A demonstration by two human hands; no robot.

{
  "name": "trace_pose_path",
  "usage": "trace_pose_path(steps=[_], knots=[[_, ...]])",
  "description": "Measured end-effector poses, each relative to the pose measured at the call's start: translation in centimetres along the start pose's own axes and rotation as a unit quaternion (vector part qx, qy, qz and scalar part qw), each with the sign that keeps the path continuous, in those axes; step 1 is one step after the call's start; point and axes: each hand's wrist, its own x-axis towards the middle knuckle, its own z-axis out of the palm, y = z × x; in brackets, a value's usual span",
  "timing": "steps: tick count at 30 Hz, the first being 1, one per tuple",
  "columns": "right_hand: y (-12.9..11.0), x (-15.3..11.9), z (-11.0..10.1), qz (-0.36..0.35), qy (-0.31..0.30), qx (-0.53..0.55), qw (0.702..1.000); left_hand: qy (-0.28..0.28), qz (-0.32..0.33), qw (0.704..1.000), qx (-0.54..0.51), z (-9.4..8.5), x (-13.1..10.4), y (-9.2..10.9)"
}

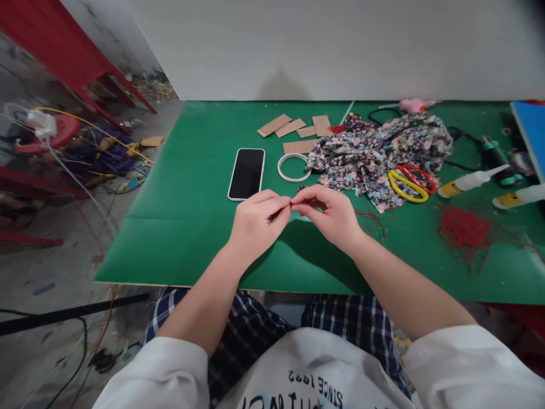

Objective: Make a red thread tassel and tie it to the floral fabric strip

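Observation:
Above the green table, my left hand and my right hand meet with fingertips pinched together. Between them shows a tiny red bit, which looks like red thread; most of it is hidden by the fingers. A phone with a dark screen lies just beyond my left hand. Past my right hand are a roll of white tape and a crumpled floral cloth. Loose dark red cord lies beside my right wrist.
Scissors with yellow and red handles rest on the cloth. Cardboard pieces lie at the back. On the right are a heap of red threads, glue bottles and a pink glue gun. A white wall closes off the rear.

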Motion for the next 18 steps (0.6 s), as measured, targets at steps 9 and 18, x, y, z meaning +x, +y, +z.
trace_pose_path(steps=[9, 18], knots=[[-0.18, 0.03, -0.31, -0.057, 0.017, -0.088, 0.994, 0.01, -0.059, 0.996, -0.071, -0.19, 0.1, 0.18], [-0.45, 0.02, -0.16, 0.047, 0.027, 0.025, 0.998, 0.002, -0.065, 0.996, -0.068, -0.19, 0.2, 0.3]])
